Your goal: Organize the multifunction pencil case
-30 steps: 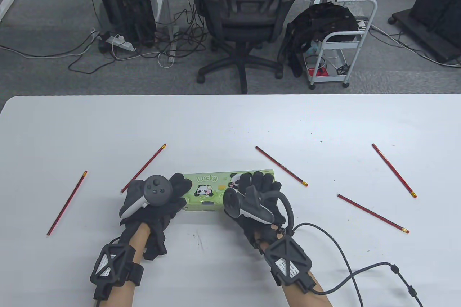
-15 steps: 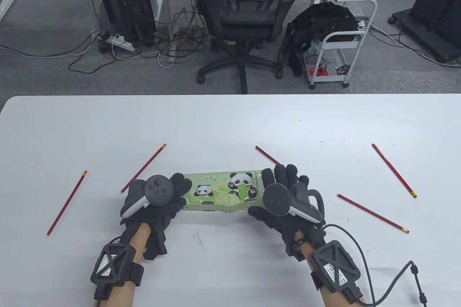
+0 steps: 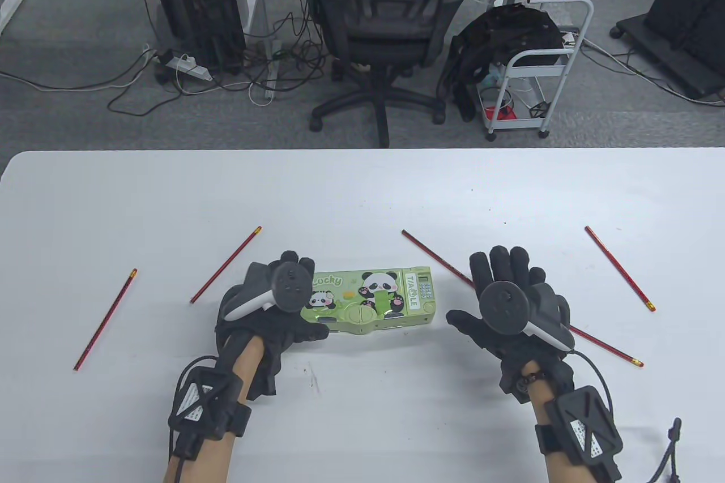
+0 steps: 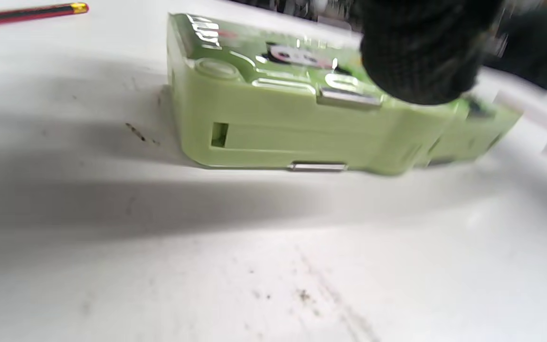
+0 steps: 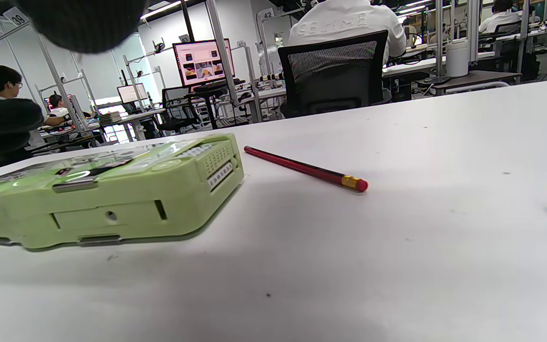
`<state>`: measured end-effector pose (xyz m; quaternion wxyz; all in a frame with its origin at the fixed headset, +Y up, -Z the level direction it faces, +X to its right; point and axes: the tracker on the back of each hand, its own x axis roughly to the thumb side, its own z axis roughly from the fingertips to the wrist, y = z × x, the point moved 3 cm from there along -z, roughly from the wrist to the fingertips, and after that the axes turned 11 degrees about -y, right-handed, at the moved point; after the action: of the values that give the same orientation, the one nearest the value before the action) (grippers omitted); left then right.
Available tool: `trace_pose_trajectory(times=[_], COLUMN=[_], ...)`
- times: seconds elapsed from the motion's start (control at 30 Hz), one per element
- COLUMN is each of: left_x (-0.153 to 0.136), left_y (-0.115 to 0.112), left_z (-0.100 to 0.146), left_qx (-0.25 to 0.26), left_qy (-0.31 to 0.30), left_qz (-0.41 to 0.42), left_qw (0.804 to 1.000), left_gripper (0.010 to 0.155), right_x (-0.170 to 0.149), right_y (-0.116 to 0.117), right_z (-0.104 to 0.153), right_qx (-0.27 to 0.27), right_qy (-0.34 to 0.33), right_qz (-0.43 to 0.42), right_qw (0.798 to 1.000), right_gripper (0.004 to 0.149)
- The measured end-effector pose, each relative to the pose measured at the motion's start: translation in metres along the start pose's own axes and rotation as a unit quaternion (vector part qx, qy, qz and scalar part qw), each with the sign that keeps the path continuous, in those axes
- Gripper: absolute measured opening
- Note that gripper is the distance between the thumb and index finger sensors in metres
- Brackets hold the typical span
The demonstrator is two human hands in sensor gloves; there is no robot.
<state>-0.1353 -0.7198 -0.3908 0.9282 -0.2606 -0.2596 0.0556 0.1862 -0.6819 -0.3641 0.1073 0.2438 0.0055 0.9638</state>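
A green panda pencil case (image 3: 379,302) lies closed on the white table (image 3: 362,194), its lid facing up. My left hand (image 3: 283,302) covers its left end, fingers reaching over the far edge and thumb along the near edge, gripping it. In the left wrist view a gloved fingertip (image 4: 420,52) rests on the pencil case (image 4: 302,128) lid. My right hand (image 3: 504,302) hovers flat with spread fingers just right of the case, touching nothing. The right wrist view shows the pencil case (image 5: 112,199) end and a red pencil (image 5: 302,167) behind it.
Red pencils lie scattered: far left (image 3: 105,320), left of the case (image 3: 225,264), behind the case (image 3: 430,253), far right (image 3: 620,268), and one (image 3: 609,345) partly under my right hand. An office chair (image 3: 391,24) and a white cart (image 3: 538,81) stand beyond the table.
My right hand has let go of the case's right end and moved right, fingers spread. The left hand has slid right onto the case's left end.
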Motion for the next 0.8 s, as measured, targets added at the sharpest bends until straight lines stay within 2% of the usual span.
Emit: trace_pose_trajectory(times=[0.1,0.2,0.33,0.4,0.47,0.53,0.63,0.7,0.8], left_x=[0.011,0.009,0.01,0.01,0.01,0.012,0.013,0.015,0.022], left_y=[0.003,-0.006,-0.019,-0.009,-0.008,-0.006,-0.004,0.003,0.014], left_z=[-0.023,-0.044,-0.065,-0.064,-0.065,-0.062,-0.051,-0.038,-0.011], left_qx=[-0.058,-0.122,-0.122,-0.068,-0.056,-0.019,0.019,0.077,0.149], left_qy=[0.023,0.048,0.034,0.04,0.02,0.003,-0.019,-0.035,-0.078], left_qz=[-0.067,-0.087,-0.083,-0.13,-0.113,-0.137,-0.108,-0.085,0.014], left_qw=[0.996,0.988,0.988,0.988,0.992,0.99,0.994,0.993,0.986], left_gripper=[0.125,0.129,0.128,0.126,0.126,0.126,0.124,0.125,0.126], right_x=[-0.003,-0.007,-0.011,-0.012,-0.011,-0.011,-0.011,-0.01,-0.006], right_y=[0.002,0.004,0.006,0.007,0.008,0.01,0.012,0.013,0.016], right_z=[0.001,0.002,0.001,0.001,0.002,0.002,0.002,0.002,-0.001], right_qx=[0.001,0.001,-0.002,-0.003,-0.003,0.0,0.004,0.004,-0.004], right_qy=[0.005,0.007,0.006,0.007,0.008,0.003,0.001,-0.004,-0.029], right_qz=[0.001,-0.003,-0.016,-0.02,-0.023,-0.034,-0.044,-0.066,-0.155], right_qw=[1.0,1.0,1.0,1.0,1.0,0.999,0.999,0.998,0.988], right_gripper=[0.1,0.1,0.099,0.099,0.099,0.099,0.1,0.101,0.104])
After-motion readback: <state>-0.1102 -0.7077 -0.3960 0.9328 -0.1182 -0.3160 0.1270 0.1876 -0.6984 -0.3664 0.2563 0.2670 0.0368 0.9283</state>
